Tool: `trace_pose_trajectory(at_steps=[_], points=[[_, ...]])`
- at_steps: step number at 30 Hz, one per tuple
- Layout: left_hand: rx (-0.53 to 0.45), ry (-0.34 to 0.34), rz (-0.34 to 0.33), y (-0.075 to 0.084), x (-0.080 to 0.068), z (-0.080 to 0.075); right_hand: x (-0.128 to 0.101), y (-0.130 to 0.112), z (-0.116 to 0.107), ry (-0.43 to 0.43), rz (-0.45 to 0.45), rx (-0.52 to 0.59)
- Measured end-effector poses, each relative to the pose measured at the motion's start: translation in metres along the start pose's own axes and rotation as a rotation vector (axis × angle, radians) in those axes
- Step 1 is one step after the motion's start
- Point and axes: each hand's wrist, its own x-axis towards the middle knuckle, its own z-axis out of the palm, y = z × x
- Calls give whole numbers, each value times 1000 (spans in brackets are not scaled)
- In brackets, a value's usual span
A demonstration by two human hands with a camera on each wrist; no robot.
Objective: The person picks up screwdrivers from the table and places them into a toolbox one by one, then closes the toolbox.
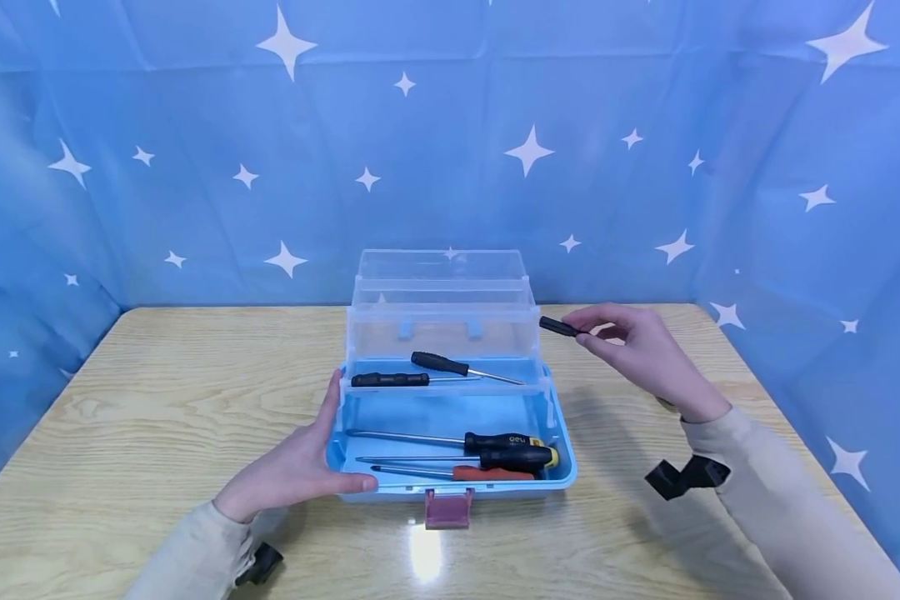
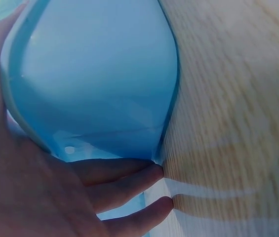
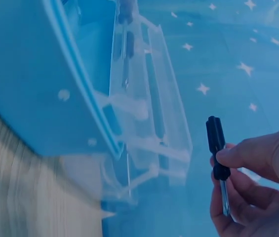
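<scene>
The left hand (image 1: 294,468) lies low at the near left, palm turned inward, fingers straight and together, thumb stretched toward the right. Its forearm, in a pale sleeve, runs back to the near edge. The right hand (image 1: 637,348) is raised farther off on the right, wrist bent, thumb and curled fingers (image 3: 243,157) pinching together, its sleeved forearm slanting to the near right corner.
</scene>
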Motion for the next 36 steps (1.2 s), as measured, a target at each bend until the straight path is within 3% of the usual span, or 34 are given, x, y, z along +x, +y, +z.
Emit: trace_pose_trajectory(at_steps=[17, 28, 36], points=[[-58, -19, -2, -1, 0, 1, 39, -23, 29, -71, -85, 28], [-75, -34, 18, 0, 1, 0, 55, -27, 36, -98, -84, -3], [-35, -22, 17, 0, 0, 1, 72, -27, 34, -152, -113, 1]])
